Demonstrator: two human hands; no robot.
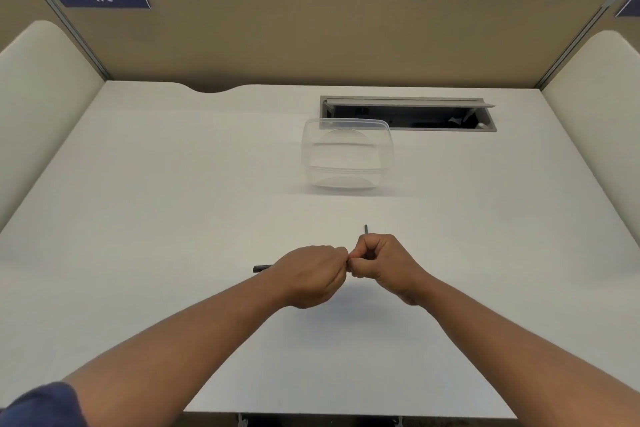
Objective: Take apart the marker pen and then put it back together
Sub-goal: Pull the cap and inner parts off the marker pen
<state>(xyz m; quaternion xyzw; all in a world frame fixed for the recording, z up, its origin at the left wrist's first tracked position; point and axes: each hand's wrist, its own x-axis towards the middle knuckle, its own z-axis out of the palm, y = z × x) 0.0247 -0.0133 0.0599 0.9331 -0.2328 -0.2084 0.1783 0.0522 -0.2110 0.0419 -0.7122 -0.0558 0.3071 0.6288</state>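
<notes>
- Left hand point(311, 274) and right hand point(377, 262) are fisted, knuckles touching, low over the desk point(173, 184); each grips a dark piece of the marker point(262, 268).
- One slim end sticks out left of the left fist, another point(365, 229) rises above the right.
- Likely a joint is being pulled apart or pushed home; which, I cannot tell. Next needs a straight, aligned pull or push.
- Beyond: a clear, glossy plastic tub point(347, 153), lidded, on the matte white top.

Bare forearms, navy sleeve point(41, 406) (left arm)
</notes>
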